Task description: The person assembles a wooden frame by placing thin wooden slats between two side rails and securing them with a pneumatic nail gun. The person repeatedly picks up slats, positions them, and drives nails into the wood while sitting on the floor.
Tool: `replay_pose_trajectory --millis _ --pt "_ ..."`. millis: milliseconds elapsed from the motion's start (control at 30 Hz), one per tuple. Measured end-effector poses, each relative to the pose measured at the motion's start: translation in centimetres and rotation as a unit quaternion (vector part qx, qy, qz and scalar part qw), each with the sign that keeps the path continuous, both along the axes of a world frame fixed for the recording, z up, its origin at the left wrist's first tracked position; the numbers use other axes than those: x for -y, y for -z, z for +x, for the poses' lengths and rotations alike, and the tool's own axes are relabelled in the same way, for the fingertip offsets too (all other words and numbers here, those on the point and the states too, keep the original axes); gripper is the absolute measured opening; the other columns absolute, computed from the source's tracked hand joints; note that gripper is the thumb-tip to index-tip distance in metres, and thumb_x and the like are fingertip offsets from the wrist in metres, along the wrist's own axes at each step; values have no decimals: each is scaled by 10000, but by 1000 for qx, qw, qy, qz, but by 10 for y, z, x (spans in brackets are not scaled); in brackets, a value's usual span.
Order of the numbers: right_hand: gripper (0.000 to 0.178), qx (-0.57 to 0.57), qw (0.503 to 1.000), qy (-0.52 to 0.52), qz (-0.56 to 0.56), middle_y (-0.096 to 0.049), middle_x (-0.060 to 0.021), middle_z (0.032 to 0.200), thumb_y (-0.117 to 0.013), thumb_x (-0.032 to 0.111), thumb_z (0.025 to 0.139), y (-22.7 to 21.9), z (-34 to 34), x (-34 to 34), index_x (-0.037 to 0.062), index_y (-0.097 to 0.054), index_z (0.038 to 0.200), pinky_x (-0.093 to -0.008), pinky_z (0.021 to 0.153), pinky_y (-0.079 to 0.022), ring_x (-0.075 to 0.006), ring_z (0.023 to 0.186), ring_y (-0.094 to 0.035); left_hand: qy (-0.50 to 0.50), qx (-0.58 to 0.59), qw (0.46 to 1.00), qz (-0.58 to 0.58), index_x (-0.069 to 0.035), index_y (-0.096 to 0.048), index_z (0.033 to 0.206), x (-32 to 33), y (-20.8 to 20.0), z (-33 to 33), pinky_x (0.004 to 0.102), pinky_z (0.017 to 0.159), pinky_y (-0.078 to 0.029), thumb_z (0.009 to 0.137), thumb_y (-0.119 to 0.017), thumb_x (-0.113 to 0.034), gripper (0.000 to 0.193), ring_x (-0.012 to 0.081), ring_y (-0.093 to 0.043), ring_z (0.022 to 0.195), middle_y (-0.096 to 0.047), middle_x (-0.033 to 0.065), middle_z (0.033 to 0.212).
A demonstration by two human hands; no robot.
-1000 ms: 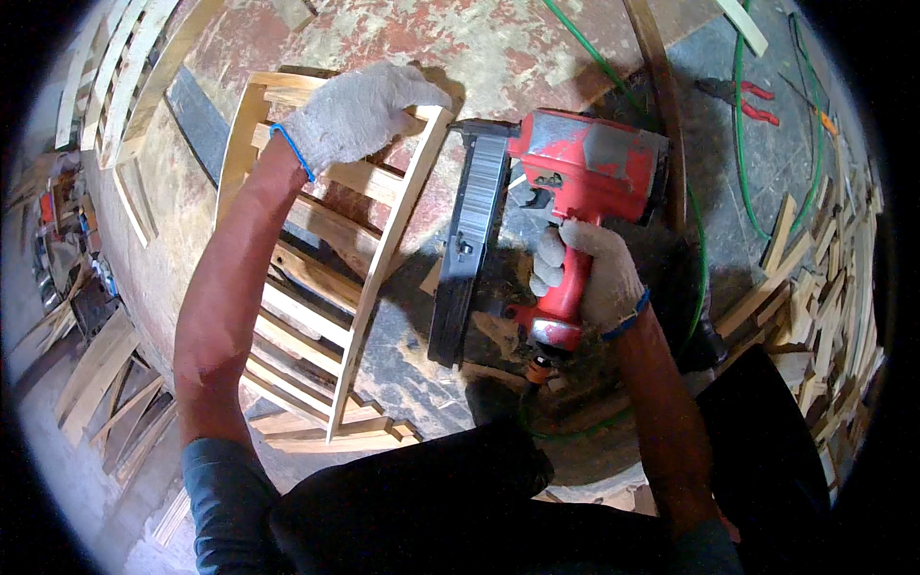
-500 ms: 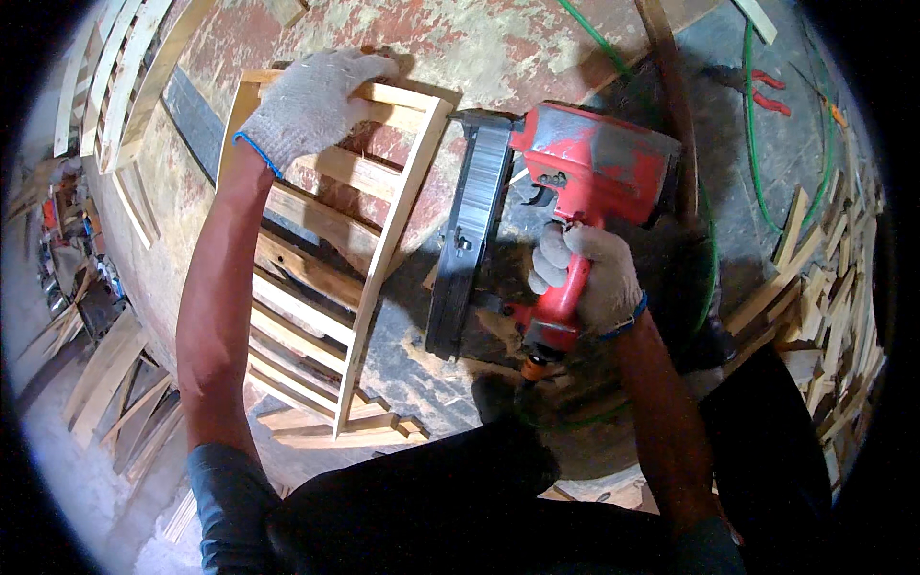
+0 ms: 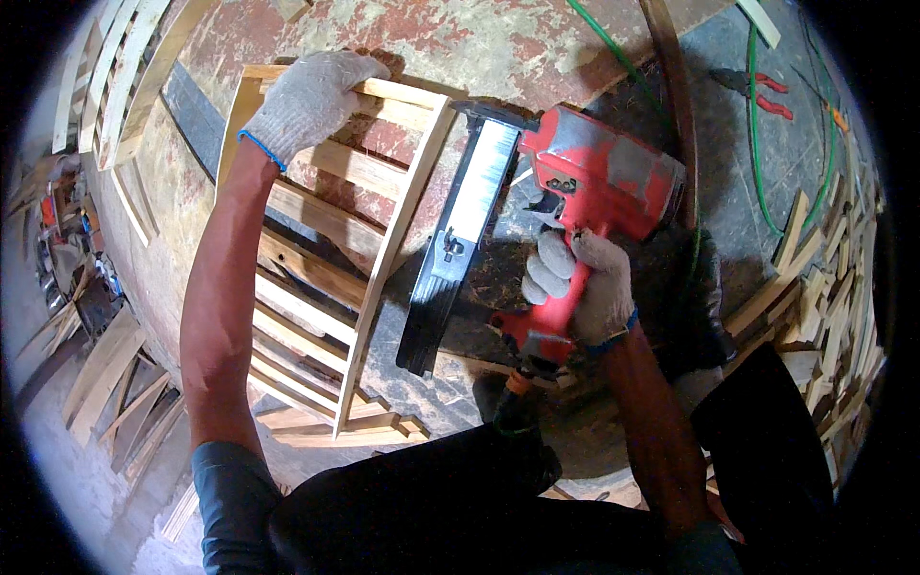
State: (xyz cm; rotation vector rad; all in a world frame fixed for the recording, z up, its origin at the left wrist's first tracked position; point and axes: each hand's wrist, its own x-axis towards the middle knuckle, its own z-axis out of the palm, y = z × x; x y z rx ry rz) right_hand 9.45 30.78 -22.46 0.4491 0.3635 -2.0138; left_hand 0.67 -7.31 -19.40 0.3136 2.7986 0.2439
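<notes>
A slatted wooden frame (image 3: 379,278) lies before me, its pale slats joining two long side rails. At its far end, my gloved left hand (image 3: 316,96) is closed over the end slat near the left corner. My gloved right hand (image 3: 580,278) wraps round the handle of a red pneumatic nail gun (image 3: 604,172), below its trigger. The gun's long black and silver magazine (image 3: 460,230) points toward the frame's right rail. The gun's nose end is close to the frame's far right corner; whether they touch, I cannot tell.
Red-handled pliers (image 3: 767,94) and a green air hose (image 3: 757,182) lie at the far right. Wood offcuts (image 3: 815,297) are piled along the right. Another slatted piece (image 3: 115,86) stands at the far left, and curved wood strips (image 3: 103,359) lie lower left.
The nail gun has tilted, its magazine's lower end swinging left and its nose moving slightly right. My left hand stays on the frame, which has barely shifted.
</notes>
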Motion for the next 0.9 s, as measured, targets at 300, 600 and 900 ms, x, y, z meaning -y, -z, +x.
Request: replay_pose_trajectory --millis 300,600,900 --pt "333 1 1000 -13 -12 -436 63 663 -723 411 884 2 0 1 133 -546 930 -342 663 -390 -120 601 -445 -4 -6 1000 -1 -116 -721 1237 3 6 1 441 938 -547 863 -766 -220 391 351 -706 1031 -743 153 1109" --pt "301 11 1000 -15 -16 -433 76 674 -711 382 887 6 5 -1 141 -537 934 -344 669 -394 -118 617 -451 -12 2 1000 4 -115 -716 1249 6 4 2 448 927 -553 892 -749 -244 381 353 -711 1023 -745 155 1107" --pt "337 12 999 -27 -21 -417 61 655 -707 405 878 3 5 4 151 -506 785 -333 660 -374 -130 616 -442 -7 -7 1000 -20 -126 -717 1258 7 7 3 448 922 -557 898 -749 -267 388 354 -715 1012 -751 143 1095"
